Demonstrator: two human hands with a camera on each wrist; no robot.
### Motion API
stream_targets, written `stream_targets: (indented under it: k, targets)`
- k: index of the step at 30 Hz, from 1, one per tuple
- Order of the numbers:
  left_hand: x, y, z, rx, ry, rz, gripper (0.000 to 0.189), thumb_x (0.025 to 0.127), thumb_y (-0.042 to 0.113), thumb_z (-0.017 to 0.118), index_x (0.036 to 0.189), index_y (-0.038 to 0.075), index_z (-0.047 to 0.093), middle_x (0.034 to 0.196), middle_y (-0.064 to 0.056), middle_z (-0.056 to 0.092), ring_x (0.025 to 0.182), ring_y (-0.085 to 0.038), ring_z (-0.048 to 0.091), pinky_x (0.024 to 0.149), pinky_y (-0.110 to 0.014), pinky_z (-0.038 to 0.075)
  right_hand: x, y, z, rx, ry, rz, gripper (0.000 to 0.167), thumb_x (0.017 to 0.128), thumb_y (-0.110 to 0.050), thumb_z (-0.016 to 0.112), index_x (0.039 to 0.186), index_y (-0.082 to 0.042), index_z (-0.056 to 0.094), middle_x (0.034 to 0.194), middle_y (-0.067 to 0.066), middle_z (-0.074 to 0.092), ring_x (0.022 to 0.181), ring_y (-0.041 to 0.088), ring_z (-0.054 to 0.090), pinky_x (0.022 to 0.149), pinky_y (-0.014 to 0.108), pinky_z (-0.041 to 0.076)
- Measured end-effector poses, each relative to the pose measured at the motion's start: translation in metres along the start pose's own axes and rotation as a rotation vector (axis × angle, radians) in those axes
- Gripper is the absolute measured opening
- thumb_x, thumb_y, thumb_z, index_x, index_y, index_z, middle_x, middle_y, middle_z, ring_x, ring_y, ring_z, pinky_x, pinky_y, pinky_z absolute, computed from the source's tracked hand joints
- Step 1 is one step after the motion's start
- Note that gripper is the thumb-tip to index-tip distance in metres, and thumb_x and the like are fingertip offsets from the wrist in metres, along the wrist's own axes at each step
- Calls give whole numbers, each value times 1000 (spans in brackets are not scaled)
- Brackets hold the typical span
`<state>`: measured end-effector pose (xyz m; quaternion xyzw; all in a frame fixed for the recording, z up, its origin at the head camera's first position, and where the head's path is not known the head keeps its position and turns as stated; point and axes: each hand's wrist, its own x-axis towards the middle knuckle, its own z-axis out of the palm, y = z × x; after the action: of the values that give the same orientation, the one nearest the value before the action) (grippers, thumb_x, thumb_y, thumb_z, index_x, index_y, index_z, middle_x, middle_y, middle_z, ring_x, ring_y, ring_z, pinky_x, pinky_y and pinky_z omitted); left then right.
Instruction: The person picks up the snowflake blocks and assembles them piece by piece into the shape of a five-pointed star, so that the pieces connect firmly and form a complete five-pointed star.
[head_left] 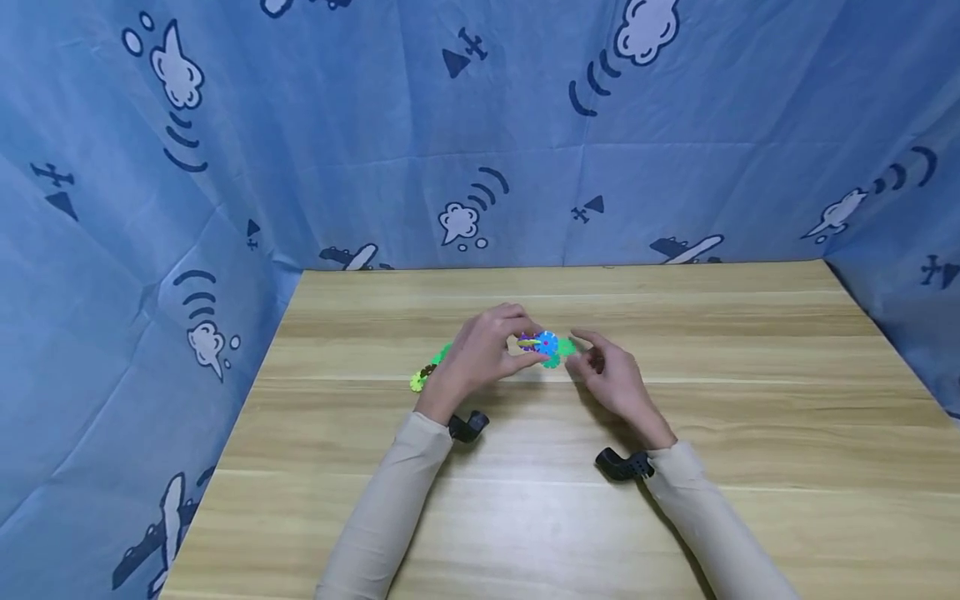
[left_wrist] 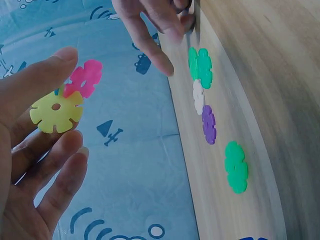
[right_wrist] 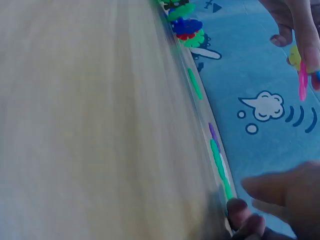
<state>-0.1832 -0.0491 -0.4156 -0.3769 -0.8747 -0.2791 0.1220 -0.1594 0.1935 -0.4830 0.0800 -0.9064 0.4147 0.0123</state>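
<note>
My left hand [head_left: 483, 342] pinches a small joined group of notched, flower-shaped plastic discs between thumb and fingers, raised off the table. In the left wrist view the group shows a yellow disc [left_wrist: 56, 112] fitted to a pink disc [left_wrist: 85, 79]. A blue disc [head_left: 547, 342] faces the head camera. My right hand [head_left: 611, 375] is just to the right, its fingers bent loosely with nothing visible between them. Close to its fingertips lie green discs [left_wrist: 201, 65] on the table; whether they touch cannot be told. A white disc [left_wrist: 198, 97] and a purple disc [left_wrist: 209, 125] lie alongside.
Another green disc [left_wrist: 236, 167] lies apart on the wooden table [head_left: 525, 517]. A heap of mixed discs [right_wrist: 187, 25], blue, red, green and dark, sits by the left forearm, partly hidden in the head view. Behind the table hangs a blue patterned cloth [head_left: 360, 183].
</note>
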Motion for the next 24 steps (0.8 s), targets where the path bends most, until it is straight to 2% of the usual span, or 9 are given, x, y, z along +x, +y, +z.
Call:
stream_targets:
  k: [3,6,10,15,19,24]
  targets:
    - [1,0,-1,2,-2,-8,35,83,33,89,111,13,81,101,1,75,85,-17,71,70,-18,55,2,0,0,-97,-30,-60,44,104,-16,65,145,-2,59,78,8,62,68,17,51,61,26,38]
    - [1,0,-2,11,-13,-17,36,84,36,89,112,14,80,102,1,75,85,-16,71,71,-18,55,1,0,1,-117,-32,-64,39,101,-15,68,138,-2,65,76,5,61,66,16,50,61,26,38]
    - [0,0,-2,26,-19,-25,36,85,38,88,112,15,81,101,3,74,84,-11,68,71,-16,53,-1,2,1,-63,19,-37,31,94,-13,77,122,0,70,80,8,66,69,16,56,62,22,45]
    - [0,1,-2,19,-20,-31,35,85,38,88,111,16,81,99,4,74,83,-11,68,69,-17,52,-2,5,0,-34,44,-15,35,90,-14,82,118,1,69,82,10,68,71,16,58,63,20,46]
    - [0,0,-3,7,-13,-33,35,85,36,88,111,15,81,99,4,74,84,-13,69,70,-19,53,-3,3,-2,-25,34,30,30,88,-16,85,110,0,72,84,10,68,73,17,57,64,20,45]
    - [0,0,-4,4,-18,-39,34,85,34,88,112,15,80,99,4,74,81,-15,69,67,-17,51,-4,-3,-5,-1,10,105,30,86,-14,86,107,-3,69,98,14,68,77,17,55,64,21,43]
